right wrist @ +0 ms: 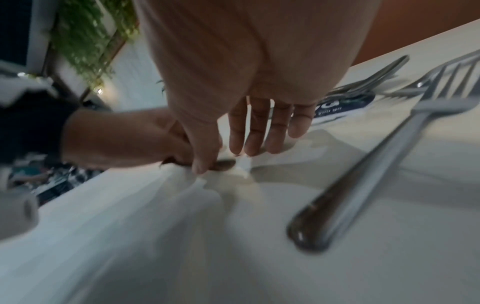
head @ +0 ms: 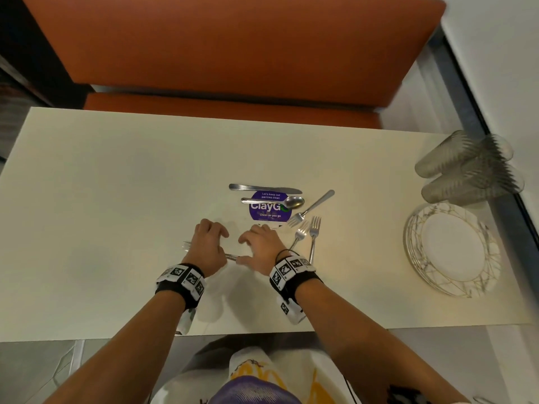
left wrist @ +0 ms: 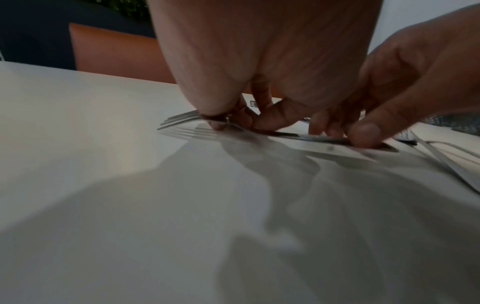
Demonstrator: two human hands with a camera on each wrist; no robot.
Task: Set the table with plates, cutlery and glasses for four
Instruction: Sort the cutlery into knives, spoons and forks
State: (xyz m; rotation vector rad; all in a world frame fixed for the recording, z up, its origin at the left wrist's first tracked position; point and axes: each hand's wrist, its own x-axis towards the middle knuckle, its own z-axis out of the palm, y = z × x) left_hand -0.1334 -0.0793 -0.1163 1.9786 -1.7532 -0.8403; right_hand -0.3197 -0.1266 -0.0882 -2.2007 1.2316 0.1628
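Observation:
A steel fork (left wrist: 179, 121) lies flat on the white table (head: 116, 199), tines to the left, under both hands. My left hand (head: 208, 243) curls its fingers round the fork's neck just behind the tines. My right hand (head: 259, 246) pinches the handle end between thumb (left wrist: 363, 135) and fingers. A knife (head: 264, 188) and a spoon (head: 274, 201) lie beyond the hands. One fork (head: 312, 208) lies slanted beside them, and two more forks (head: 314, 237) lie just right of my right hand. A stack of plates (head: 450, 249) and several glasses (head: 466, 167) stand at the table's right end.
A purple round sticker (head: 267, 211) is on the table under the spoon. An orange bench (head: 233, 53) runs along the far side. The table's near edge is right behind my wrists. The left half of the table is bare.

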